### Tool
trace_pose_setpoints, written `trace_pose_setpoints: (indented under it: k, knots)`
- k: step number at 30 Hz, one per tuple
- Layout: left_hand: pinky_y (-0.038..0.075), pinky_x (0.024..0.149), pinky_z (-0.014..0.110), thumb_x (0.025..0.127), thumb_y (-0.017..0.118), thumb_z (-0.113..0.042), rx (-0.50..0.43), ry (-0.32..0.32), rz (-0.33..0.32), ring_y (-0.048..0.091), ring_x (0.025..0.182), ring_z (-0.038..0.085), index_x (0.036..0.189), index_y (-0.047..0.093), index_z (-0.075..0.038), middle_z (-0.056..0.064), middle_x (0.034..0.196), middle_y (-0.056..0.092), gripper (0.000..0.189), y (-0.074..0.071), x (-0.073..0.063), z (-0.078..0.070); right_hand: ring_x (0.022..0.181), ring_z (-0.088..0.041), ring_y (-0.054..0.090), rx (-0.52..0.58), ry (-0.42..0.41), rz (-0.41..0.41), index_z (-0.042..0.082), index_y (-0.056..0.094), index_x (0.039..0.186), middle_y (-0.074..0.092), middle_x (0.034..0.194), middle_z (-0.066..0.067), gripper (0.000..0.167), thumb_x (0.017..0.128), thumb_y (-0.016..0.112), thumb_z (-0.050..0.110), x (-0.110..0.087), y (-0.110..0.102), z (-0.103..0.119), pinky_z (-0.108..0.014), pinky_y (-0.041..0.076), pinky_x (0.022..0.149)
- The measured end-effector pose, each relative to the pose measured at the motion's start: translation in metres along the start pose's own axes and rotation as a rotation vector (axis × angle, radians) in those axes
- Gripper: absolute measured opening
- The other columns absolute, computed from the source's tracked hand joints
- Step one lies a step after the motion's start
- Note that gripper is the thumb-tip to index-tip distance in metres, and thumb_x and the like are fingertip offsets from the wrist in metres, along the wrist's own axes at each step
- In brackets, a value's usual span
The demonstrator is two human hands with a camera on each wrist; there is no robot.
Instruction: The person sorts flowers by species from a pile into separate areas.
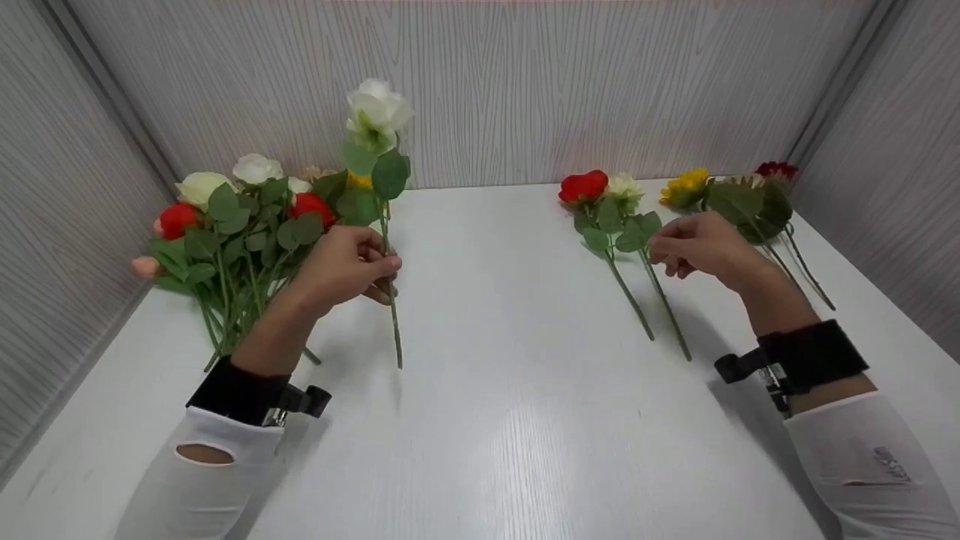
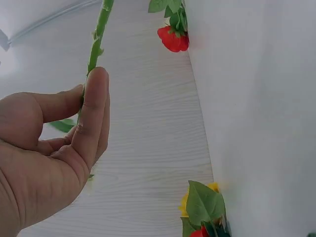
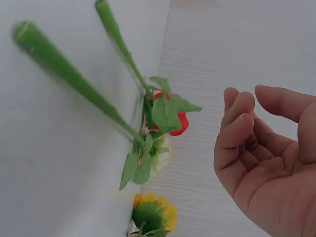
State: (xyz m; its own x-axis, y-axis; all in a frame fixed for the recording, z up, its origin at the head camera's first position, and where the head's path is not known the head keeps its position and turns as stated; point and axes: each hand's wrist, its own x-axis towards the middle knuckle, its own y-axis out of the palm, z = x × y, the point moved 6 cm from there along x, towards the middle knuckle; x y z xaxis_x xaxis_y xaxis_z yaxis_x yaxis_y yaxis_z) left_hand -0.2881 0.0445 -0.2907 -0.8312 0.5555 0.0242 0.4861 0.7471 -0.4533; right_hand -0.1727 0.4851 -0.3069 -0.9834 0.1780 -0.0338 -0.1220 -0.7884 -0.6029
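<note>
A white artificial rose [image 1: 379, 112] stands nearly upright, its green stem [image 2: 98, 37] pinched between the thumb and fingers of my left hand [image 1: 351, 262]. The stem's lower end hangs below that hand. My right hand [image 1: 701, 244] is raised with loosely bent fingers and nothing between thumb and fingertips [image 3: 242, 123]. Near it on the table lie a red rose [image 1: 583, 187] and a pale cream flower [image 1: 624, 191], their stems pointing toward me. In the right wrist view the red bloom [image 3: 180, 123] shows behind leaves.
At the left lies a heap of flowers, with white roses [image 1: 257, 169], red ones [image 1: 178, 220] and leafy stems. A yellow sunflower [image 1: 686, 189] and a dark red flower [image 1: 778, 171] lie at the far right. Grey wood-grained panels [image 1: 487, 90] enclose the white table [image 1: 487, 420].
</note>
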Motion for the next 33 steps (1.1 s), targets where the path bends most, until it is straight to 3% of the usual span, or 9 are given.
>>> trace_pose_setpoints:
  k: [4, 8, 14, 17, 25, 33]
  knots:
    - [0.061, 0.067, 0.036, 0.096, 0.065, -0.007, -0.058, 0.014, 0.035, 0.071, 0.07, 0.02, 0.111, 0.059, 0.009, 0.017, 0.088, 0.062, 0.022, 0.01, -0.003, -0.007, 0.068, -0.016, 0.063, 0.04, -0.034, 0.03, -0.002, 0.067, 0.116, 0.072, 0.089, -0.006, 0.033, 0.097, 0.066, 0.025, -0.007, 0.013, 0.022, -0.026, 0.055, 0.064]
    - [0.061, 0.068, 0.037, 0.096, 0.064, -0.004, -0.117, 0.032, 0.076, 0.073, 0.073, 0.022, 0.114, 0.059, 0.009, 0.018, 0.09, 0.064, 0.023, 0.021, -0.003, -0.009, 0.066, -0.016, 0.062, 0.011, -0.089, 0.085, 0.0, 0.07, 0.112, 0.072, 0.09, -0.009, 0.029, 0.097, 0.066, 0.024, -0.014, 0.033, 0.044, -0.025, 0.055, 0.063]
    - [0.061, 0.071, 0.038, 0.097, 0.059, 0.001, -0.273, 0.075, 0.225, 0.073, 0.075, 0.022, 0.116, 0.058, 0.011, 0.013, 0.087, 0.068, 0.021, 0.047, -0.006, -0.019, 0.066, -0.014, 0.061, -0.048, -0.142, 0.209, 0.004, 0.071, 0.11, 0.072, 0.09, -0.01, 0.023, 0.097, 0.065, 0.021, -0.027, 0.069, 0.068, -0.024, 0.054, 0.063]
    - [0.061, 0.073, 0.038, 0.099, 0.056, 0.002, -0.298, 0.082, 0.273, 0.073, 0.076, 0.021, 0.118, 0.057, 0.01, 0.01, 0.086, 0.069, 0.021, 0.059, -0.01, -0.025, 0.064, -0.015, 0.061, -0.048, -0.19, 0.263, 0.004, 0.073, 0.107, 0.072, 0.089, -0.011, 0.018, 0.096, 0.066, 0.016, -0.036, 0.086, 0.08, -0.025, 0.054, 0.062]
    - [0.06, 0.078, 0.042, 0.101, 0.051, 0.003, -0.386, 0.087, 0.335, 0.074, 0.078, 0.019, 0.124, 0.052, 0.01, 0.009, 0.088, 0.069, 0.025, 0.082, -0.02, -0.036, 0.062, -0.016, 0.061, -0.092, -0.304, 0.387, 0.008, 0.074, 0.1, 0.072, 0.083, -0.011, 0.013, 0.095, 0.067, 0.017, -0.065, 0.124, 0.104, -0.026, 0.052, 0.056]
    - [0.06, 0.079, 0.046, 0.1, 0.052, 0.004, -0.469, 0.131, 0.381, 0.074, 0.081, 0.022, 0.122, 0.05, 0.009, 0.01, 0.091, 0.07, 0.023, 0.099, -0.03, -0.046, 0.061, -0.013, 0.064, -0.142, -0.36, 0.534, 0.011, 0.076, 0.1, 0.073, 0.082, -0.008, 0.012, 0.095, 0.067, 0.017, -0.092, 0.16, 0.116, -0.028, 0.053, 0.055]
